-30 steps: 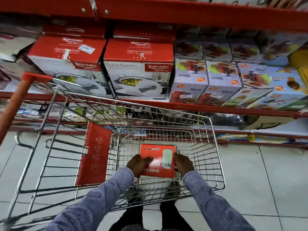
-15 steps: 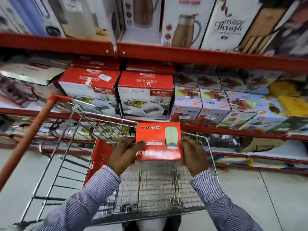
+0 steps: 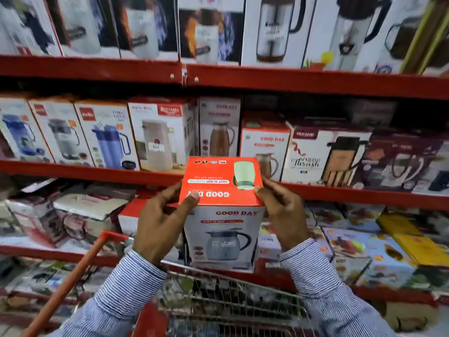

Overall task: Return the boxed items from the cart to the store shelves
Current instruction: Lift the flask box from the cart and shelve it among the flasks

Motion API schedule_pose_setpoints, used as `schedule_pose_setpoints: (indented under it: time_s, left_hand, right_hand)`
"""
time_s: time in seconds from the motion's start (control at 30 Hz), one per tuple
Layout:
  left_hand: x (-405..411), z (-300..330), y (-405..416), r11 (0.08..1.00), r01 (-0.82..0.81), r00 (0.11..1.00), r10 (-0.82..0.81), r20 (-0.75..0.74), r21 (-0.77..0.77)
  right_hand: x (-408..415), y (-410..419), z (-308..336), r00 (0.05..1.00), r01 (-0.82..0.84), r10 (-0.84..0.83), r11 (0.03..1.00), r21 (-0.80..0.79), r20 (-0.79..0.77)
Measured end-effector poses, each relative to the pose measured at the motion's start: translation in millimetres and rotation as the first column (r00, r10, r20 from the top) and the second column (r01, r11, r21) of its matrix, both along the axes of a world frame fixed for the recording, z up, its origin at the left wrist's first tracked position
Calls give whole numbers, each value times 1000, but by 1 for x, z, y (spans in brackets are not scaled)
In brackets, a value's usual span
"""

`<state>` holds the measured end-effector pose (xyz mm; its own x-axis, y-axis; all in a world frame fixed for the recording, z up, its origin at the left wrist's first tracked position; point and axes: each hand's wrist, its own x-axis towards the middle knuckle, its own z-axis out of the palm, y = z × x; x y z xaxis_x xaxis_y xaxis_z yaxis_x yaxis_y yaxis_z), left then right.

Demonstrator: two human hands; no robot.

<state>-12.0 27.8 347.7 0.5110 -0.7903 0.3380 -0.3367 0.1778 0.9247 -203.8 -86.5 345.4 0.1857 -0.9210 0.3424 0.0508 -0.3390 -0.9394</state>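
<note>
The red-topped Good Day box (image 3: 222,207) is held upright above the cart (image 3: 233,300), level with the front edge of the middle shelf (image 3: 92,171). The left hand (image 3: 160,222) and right hand (image 3: 283,210) clamp its upper corners from opposite sides, fingers pressed flat on cardboard. It looks stiff and light, probably with a breakable flask inside, so low side-wall holds should serve better than squeezing the lid.

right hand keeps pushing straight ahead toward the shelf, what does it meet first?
Probably the Good Day box on the shelf, straight beyond the right hand and the held box. Depth between them is unclear; the red shelf edge sits at similar height.
</note>
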Motion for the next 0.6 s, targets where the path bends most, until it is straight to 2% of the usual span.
schedule_pose_setpoints:
  time_s: [0.33, 0.6]
  left_hand:
    - [43, 72, -29, 985, 56, 994, -40, 101, -164]
    - [65, 89, -66, 977, 104, 991, -86, 104, -187]
  right_hand:
    - [39, -24, 78, 999, -44, 44, 989, -140, -2]
    - [57, -57, 91, 998, -65, 63, 983, -173, -12]
